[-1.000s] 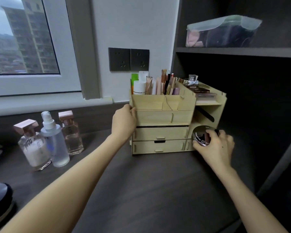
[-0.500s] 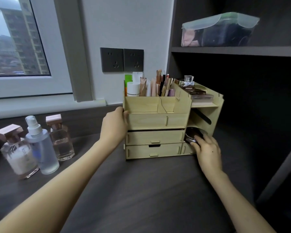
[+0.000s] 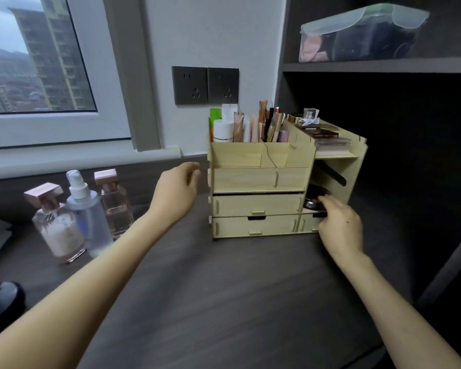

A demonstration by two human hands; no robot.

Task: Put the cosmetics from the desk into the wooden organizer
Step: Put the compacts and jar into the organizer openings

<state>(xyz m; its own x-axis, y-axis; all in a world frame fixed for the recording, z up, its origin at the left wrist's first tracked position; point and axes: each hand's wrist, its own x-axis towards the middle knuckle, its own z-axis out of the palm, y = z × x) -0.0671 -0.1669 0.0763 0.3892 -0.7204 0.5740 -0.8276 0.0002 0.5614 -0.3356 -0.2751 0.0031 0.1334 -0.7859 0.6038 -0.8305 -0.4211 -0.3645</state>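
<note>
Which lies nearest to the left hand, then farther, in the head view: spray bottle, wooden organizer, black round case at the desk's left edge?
From the left hand:
1. wooden organizer, just to its right.
2. spray bottle, to its left.
3. black round case, far left edge.

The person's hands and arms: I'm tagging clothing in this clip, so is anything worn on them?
Nothing visible. The left hand and right hand are bare: no gloves, and no rings or watch that I can see. Both forearms are uncovered to the frame edge, with no sleeves in view.
</note>
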